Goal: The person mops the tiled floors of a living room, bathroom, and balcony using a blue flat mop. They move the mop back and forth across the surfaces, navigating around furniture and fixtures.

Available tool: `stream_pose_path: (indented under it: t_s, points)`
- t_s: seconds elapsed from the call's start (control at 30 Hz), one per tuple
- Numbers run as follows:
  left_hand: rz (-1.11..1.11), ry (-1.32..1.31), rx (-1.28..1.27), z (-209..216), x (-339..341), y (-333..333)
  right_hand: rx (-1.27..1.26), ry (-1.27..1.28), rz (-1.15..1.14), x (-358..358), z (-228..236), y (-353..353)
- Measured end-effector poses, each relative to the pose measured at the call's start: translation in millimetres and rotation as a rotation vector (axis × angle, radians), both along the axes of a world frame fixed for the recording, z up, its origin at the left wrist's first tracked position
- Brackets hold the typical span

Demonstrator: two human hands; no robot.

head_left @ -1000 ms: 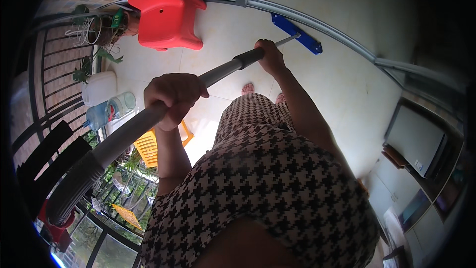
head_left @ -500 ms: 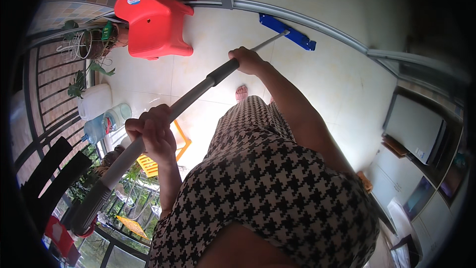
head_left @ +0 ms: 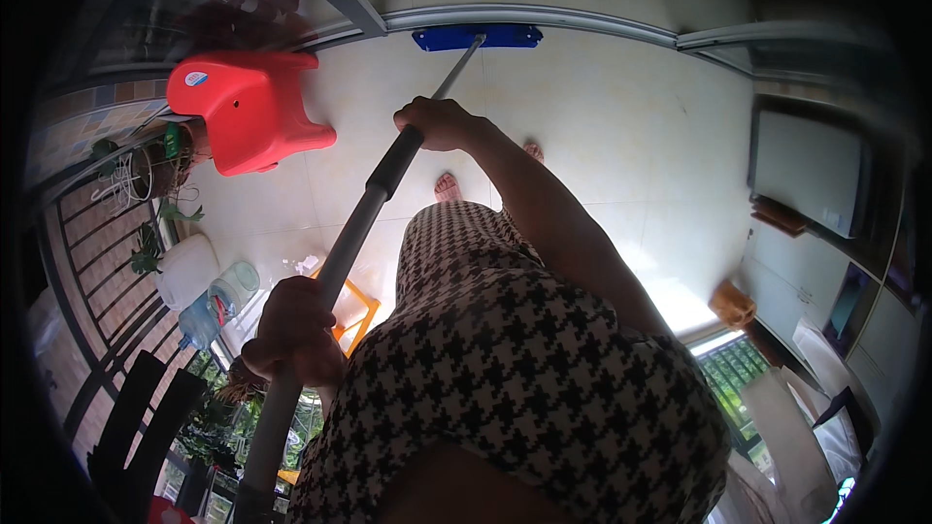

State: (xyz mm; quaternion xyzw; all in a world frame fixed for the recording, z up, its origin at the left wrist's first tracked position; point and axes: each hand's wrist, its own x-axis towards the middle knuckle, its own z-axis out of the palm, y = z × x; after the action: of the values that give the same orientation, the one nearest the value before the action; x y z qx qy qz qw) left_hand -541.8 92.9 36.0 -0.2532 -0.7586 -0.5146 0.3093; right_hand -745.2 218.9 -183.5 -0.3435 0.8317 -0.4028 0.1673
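Note:
A flat mop with a long grey telescopic pole (head_left: 351, 238) slants across the view, from the lower left up to the far floor. Its wide blue mop head (head_left: 464, 38) lies on the pale floor tiles, along the sliding door's track. My right hand (head_left: 437, 123) is wrapped round the pole near the upper end of its dark collar. Lower down, my left hand (head_left: 294, 335) grips the thick part of the pole, closer to my body. The pole's rear end runs out of the picture at the bottom.
A red plastic chair (head_left: 248, 112) stands left of the mop. Potted plants (head_left: 155, 170), a white container (head_left: 186, 272) and clear bottles (head_left: 201, 322) line the left railing. The metal door track (head_left: 582, 23) crosses the far side. White cabinets (head_left: 782, 277) stand right.
The mop head has swung left and now lies parallel to the door track. Both hands keep hold of the pole; the right has shifted left, the left hand down. My view has turned.

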Motion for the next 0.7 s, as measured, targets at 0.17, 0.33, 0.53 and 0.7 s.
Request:
stream_pose_path:
  t_s: [0.17,0.33,0.53,0.7]
  points:
    - [-0.074,-0.098,0.227,-49.6,-37.9,31.3,0.034,0.02,-0.18,-1.6,-50.7,76.2]
    - [-0.215,-0.16,0.348,-75.9,-49.8,57.2,0.074,0.02,-0.277,7.5,-78.8,123.7]
    - [-0.34,-0.199,0.446,-115.6,-54.4,87.4,0.138,0.076,-0.371,0.2,-102.5,184.8]
    - [-0.36,-0.44,0.465,-135.6,-62.8,99.0,0.238,0.17,-0.44,-13.0,-133.0,230.4]
